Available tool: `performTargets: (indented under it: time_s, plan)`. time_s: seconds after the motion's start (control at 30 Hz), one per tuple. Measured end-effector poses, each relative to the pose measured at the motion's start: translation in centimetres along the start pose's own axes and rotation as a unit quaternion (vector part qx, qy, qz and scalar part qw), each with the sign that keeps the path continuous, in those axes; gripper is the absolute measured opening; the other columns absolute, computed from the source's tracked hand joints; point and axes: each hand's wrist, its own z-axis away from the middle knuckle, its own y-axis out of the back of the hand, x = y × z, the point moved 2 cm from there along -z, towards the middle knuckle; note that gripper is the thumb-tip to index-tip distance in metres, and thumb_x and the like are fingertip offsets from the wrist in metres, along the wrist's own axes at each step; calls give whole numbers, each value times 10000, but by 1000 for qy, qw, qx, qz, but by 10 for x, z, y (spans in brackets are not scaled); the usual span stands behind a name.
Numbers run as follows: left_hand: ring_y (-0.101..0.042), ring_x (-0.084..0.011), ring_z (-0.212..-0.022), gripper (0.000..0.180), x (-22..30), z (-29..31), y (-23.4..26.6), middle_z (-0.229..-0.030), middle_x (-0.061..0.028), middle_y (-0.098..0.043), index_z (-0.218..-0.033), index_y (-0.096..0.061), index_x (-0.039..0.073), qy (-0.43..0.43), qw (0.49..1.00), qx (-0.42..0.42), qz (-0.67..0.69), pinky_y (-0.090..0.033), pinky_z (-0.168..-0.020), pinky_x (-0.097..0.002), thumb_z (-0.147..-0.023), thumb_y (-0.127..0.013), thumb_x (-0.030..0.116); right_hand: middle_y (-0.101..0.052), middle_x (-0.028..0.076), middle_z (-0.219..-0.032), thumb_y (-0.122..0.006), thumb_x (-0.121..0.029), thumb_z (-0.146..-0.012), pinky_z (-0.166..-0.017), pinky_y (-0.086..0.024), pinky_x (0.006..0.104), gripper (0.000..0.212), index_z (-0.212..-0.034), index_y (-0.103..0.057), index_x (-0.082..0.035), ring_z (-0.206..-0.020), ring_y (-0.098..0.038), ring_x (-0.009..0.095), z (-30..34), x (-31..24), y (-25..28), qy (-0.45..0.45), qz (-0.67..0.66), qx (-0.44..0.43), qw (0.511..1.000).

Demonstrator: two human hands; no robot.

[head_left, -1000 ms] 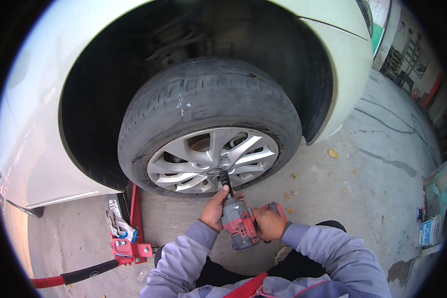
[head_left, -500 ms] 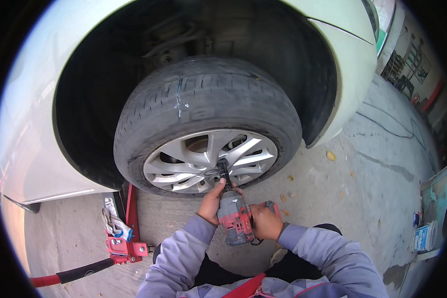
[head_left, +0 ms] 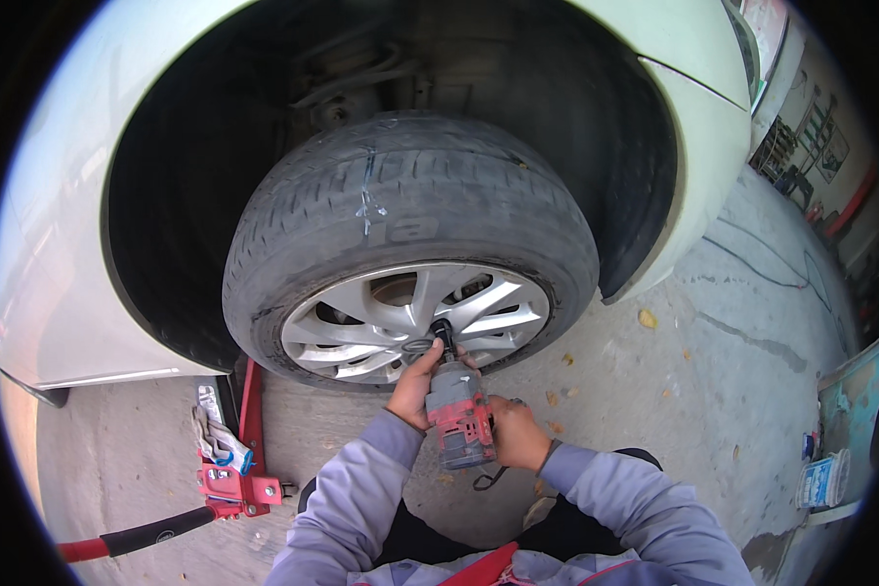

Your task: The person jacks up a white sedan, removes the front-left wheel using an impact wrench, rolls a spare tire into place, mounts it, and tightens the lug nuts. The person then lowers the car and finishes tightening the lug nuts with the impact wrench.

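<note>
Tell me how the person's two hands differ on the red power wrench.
The left hand sits forward, cupped around the nose of the red power wrench near the wheel; the right hand sits further back at the rear of the tool. The left hand nearly touches the silver spokes; the right stays well clear. Both are bare and grip the same wrench.

A black rubber tyre [head_left: 410,195] is showing a matt, dusty tread, scuffed and chalk-marked, around a silver spoked metal wheel [head_left: 415,322] that is giving off a dull satin sheen. The red and grey impact wrench [head_left: 457,415] is looking like hard plastic, worn and smudged. The pale car body panel [head_left: 684,59] is gleaming smooth and glossy. The red painted metal floor jack [head_left: 236,469] is looking chipped, and the grey concrete floor [head_left: 713,361] is lying rough, cracked and stained. The lilac sleeves [head_left: 361,488] are looking like soft matt cloth.
</note>
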Motion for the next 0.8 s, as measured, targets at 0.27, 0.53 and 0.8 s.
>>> performTargets:
  time_s: [0.27, 0.53, 0.8]
  plan:
    - [-664, -327, -1043, 436, -2, -5, 8, -1036, -107, -668, -1162, -603, 57, -22, 995, -68, 64, -551, -959, -508, -1049, -523, 471, -646, 251, -1084, -789, -26, -719, -867, -535, 451, 440, -1109, -592, 20, -1019, -640, 447, -3, 17, -18, 61, -57, 83, 993]
    - [-645, -325, -1096, 489, -2, -5, -6, -1081, -124, -666, -1235, -579, 20, -46, 997, -61, 18, -531, -996, -497, -1064, -479, 467, -692, 106, -1050, -809, -114, -809, -855, -548, 391, 390, -1147, -623, -55, -951, -683, 278, 2, 29, -93, 31, -80, 73, 994]
    - [-660, -325, -1094, 525, 5, 9, -5, -1130, -160, -671, -1353, -535, -4, -21, 999, -31, -19, -545, -972, -469, -1074, -460, 434, -712, 87, -985, -754, -157, -889, -828, -562, 378, 245, -1102, -660, -82, -922, -701, 222, -3, 32, -105, 25, -207, 78, 975]
